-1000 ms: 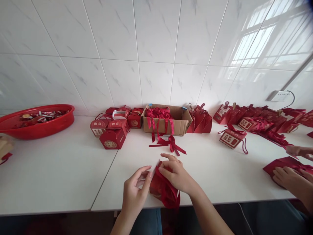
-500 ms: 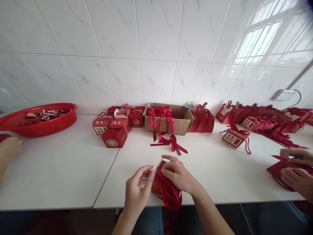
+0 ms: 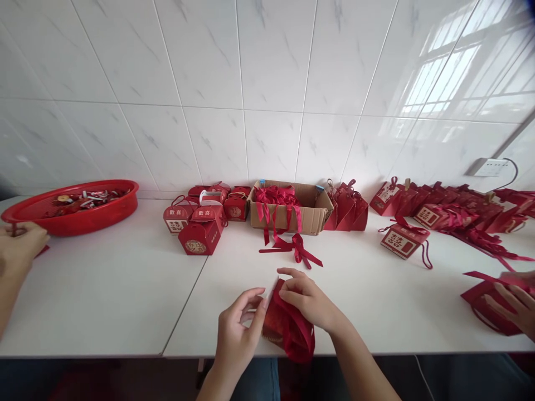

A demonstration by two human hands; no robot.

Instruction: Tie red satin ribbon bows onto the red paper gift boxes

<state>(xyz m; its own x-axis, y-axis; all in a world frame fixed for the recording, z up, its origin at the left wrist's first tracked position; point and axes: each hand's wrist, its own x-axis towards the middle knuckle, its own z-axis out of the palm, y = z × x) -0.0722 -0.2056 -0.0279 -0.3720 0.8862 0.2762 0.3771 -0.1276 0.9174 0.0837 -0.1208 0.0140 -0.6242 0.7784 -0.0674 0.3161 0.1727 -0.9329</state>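
Observation:
In front of me, at the table's near edge, a small red gift box (image 3: pixel 272 326) lies tilted with a wide red ribbon (image 3: pixel 300 341) hanging down its right side. My left hand (image 3: pixel 242 334) has curled fingers, its thumb pressed against the white edge of a flap on the box. The right hand (image 3: pixel 307 299) pinches the top of the box and the ribbon from the other side, fingers bent over it. What lies under the right fingertips is partly hidden. Just beyond my hands lies a tied red ribbon bow (image 3: pixel 297 249).
A cardboard box (image 3: pixel 288 220) of red ribbons stands against the wall, between finished-looking red boxes (image 3: pixel 199 236) and more red boxes (image 3: pixel 451 203). At left is a red basin (image 3: pixel 100 217) of sweets. Co-workers' hands (image 3: pixel 20 242) work at left and hands (image 3: pixel 518 303) at right.
My hands and the gift box have hardly moved; the view has shifted slightly. The left co-worker's hand is further into view, and the right co-worker's hands have shifted over their red box.

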